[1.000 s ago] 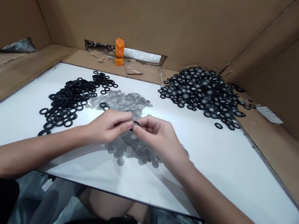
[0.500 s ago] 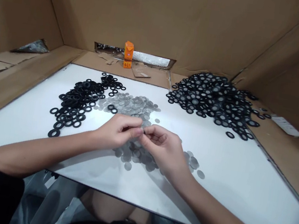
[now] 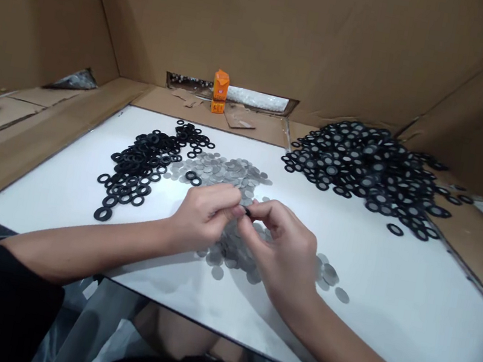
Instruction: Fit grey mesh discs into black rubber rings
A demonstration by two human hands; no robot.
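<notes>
Both hands meet over a heap of thin grey discs [image 3: 231, 247] at the middle of the white board. My left hand [image 3: 208, 215] is closed, its thumb and forefinger pinching a small black ring [image 3: 245, 210]. My right hand [image 3: 284, 243] pinches the same ring from the other side, and fingers cover most of it. Whether a disc sits in it cannot be seen. More grey discs [image 3: 229, 170] spread behind the hands. To the left lies a pile of black rings [image 3: 144, 156], and two loose rings [image 3: 193, 178] rest beside the discs.
A big heap of black rings with grey centres [image 3: 363, 163] stands at the back right, spilling onto cardboard. An orange carton [image 3: 220, 89] stands at the back before a slot. Cardboard walls [image 3: 269, 32] surround the white board [image 3: 88, 166]. A few discs [image 3: 327, 274] lie right of my right hand.
The view has shifted, so the scene sits further right. Both hands stay together, and more of the black ring now shows between the fingertips.
</notes>
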